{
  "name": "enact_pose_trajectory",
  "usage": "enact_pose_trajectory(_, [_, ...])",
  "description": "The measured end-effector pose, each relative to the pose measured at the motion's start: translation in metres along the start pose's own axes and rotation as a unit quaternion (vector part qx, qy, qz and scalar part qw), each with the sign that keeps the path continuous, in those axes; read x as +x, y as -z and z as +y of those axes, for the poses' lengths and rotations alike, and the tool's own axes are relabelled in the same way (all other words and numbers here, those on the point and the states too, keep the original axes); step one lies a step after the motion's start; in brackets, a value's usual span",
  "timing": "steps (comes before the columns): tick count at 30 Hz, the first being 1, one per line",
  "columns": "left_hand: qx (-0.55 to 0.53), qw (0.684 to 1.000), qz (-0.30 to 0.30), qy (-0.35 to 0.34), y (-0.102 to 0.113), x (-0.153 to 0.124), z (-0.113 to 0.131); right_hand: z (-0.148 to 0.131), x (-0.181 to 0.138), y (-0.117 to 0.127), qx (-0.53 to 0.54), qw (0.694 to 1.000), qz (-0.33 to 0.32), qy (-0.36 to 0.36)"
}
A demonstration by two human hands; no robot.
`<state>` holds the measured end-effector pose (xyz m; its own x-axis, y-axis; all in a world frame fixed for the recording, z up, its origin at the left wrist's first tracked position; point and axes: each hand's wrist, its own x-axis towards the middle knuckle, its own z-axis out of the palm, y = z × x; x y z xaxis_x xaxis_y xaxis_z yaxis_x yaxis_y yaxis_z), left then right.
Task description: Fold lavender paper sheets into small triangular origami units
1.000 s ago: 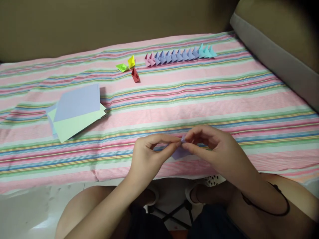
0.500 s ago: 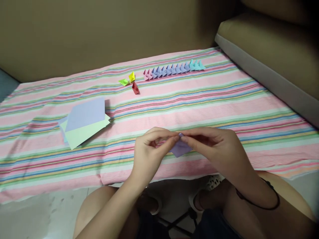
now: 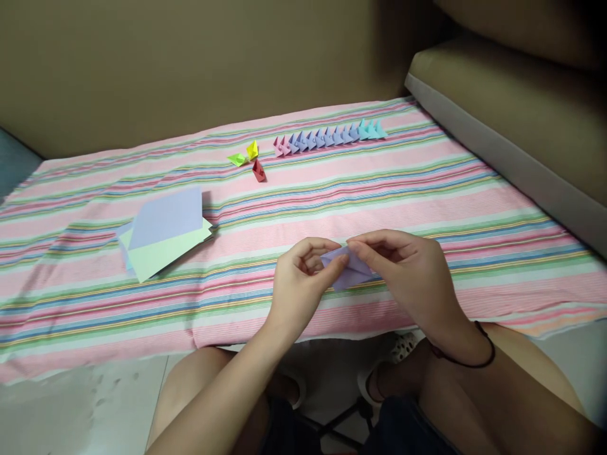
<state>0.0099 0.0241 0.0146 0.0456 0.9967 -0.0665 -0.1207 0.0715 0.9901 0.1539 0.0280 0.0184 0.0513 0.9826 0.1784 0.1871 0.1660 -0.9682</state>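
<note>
A small folded piece of purple origami paper point(image 3: 353, 276) is held up between both hands above the near part of the striped cloth. My left hand point(image 3: 308, 278) pinches its left side, the thumb lying across the front face. Thumb and forefinger of my right hand point(image 3: 417, 275) close on its upper right edge. Creases run across the paper's face; fingertips cover part of its top edge. A dark band circles my right wrist.
To the left lies a pile of purple and pale green paper sheets point(image 3: 165, 221). Farther back are small green, yellow and red folded boats point(image 3: 258, 170) and a row of pink, purple and blue folded pieces point(image 3: 327, 137). A brown cushion point(image 3: 512, 120) borders the right.
The purple paper has turned and shows more of its face, with a wider part visible between the hands. My left hand has shifted right, and its thumb lies over the paper's front.
</note>
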Motion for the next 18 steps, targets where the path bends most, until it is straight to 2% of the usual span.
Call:
enact_pose_trajectory(4, [0.008, 0.999, -0.006, -0.048, 0.002, 0.001, 0.002, 0.001, -0.001, -0.003, -0.003, 0.999, 0.035, 0.029])
enact_pose_trajectory(7, [0.080, 0.992, -0.036, -0.093, 0.009, 0.004, 0.007, 0.001, -0.002, -0.002, -0.014, 0.996, 0.059, 0.069])
enact_pose_trajectory(10, [0.175, 0.971, -0.047, -0.157, 0.017, 0.004, 0.013, 0.000, -0.005, -0.001, -0.027, 0.992, 0.045, 0.116])
enact_pose_trajectory(13, [0.230, 0.951, -0.048, -0.203, 0.022, 0.002, 0.017, -0.002, -0.009, -0.001, -0.049, 0.981, 0.066, 0.174])
enact_pose_trajectory(15, [0.215, 0.955, -0.051, -0.199, 0.023, 0.001, 0.019, -0.003, -0.010, -0.002, -0.055, 0.977, 0.082, 0.190])
enact_pose_trajectory(18, [0.154, 0.975, -0.050, -0.155, 0.021, -0.001, 0.020, -0.002, -0.010, -0.004, -0.032, 0.981, 0.081, 0.175])
